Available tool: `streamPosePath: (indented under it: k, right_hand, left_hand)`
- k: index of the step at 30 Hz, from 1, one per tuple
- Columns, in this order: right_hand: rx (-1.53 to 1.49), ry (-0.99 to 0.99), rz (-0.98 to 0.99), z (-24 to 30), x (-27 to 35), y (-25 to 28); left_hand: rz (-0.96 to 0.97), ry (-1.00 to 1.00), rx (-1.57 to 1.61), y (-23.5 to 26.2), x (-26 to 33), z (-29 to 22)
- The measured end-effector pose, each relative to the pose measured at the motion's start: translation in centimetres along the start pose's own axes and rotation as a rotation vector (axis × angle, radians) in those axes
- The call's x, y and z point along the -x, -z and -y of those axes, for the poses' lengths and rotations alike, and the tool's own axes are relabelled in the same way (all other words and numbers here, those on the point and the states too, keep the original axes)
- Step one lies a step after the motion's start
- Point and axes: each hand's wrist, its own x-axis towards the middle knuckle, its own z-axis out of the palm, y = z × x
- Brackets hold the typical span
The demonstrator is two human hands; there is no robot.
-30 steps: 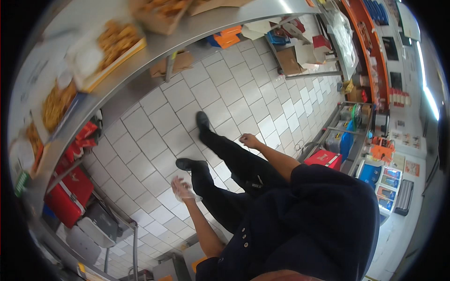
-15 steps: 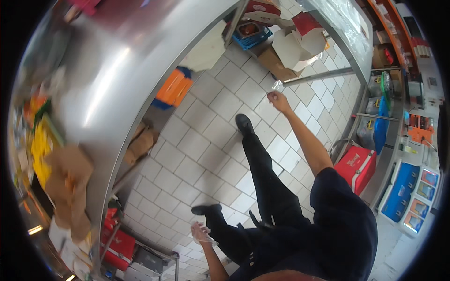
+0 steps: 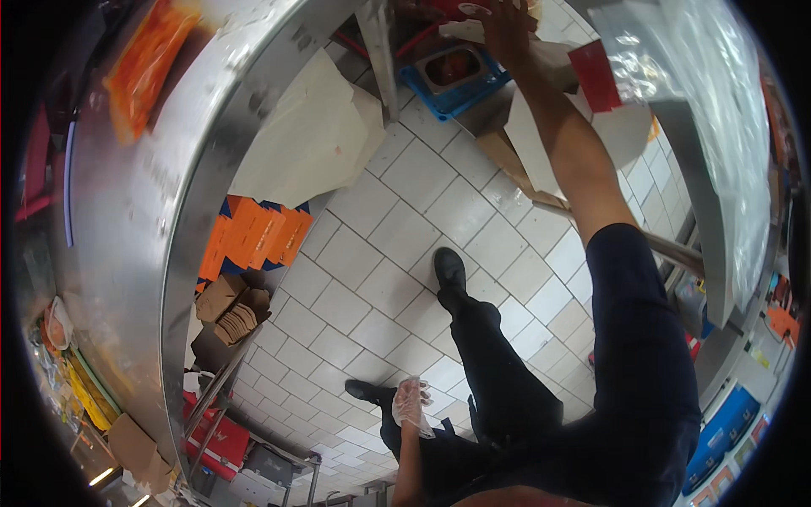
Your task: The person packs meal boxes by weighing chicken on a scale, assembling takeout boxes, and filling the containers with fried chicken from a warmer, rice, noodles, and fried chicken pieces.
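My right hand [image 3: 507, 34] is bare and reaches to the far edge of the view, fingers stretched and apart over a white and red carton [image 3: 463, 30]. The picture's edge cuts off some fingertips, and whether they touch the carton is hard to tell. Just left of that wrist, a metal tray [image 3: 452, 68] with reddish contents sits in a blue basket [image 3: 456, 103]. Low in the view, in front of my body, my left hand [image 3: 411, 404] wears a clear plastic glove. Its fingers are loosely bent and apart, with nothing visible in them.
A steel counter [image 3: 198, 169] curves along the left, an orange packet [image 3: 148, 72] on top. Below are white paper [image 3: 312, 135], orange boxes [image 3: 253, 237] and folded brown cartons [image 3: 232, 313]. Open white cartons [image 3: 541, 139] and a plastic-draped edge [image 3: 718, 127] stand right. Tiles [image 3: 363, 253] cover the floor.
My right hand has gone from above the floor, beside a clear plastic scrap, forward to the carton. My gloved left hand has shifted slightly right. The view has moved closer to the shelf.
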Motion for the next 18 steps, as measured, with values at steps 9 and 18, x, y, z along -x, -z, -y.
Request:
streamPosePath:
  k: [9,18]
  right_hand:
    - [-0.006,-0.133,0.062,-1.0,0.5,-8.4]
    - [-0.556,-0.697,0.428,-0.6,-3.8,-3.5]
  left_hand:
    - [-0.149,0.057,0.198,1.1,-2.3,0.7]
    - [-0.155,0.088,0.224,2.3,1.0,-2.5]
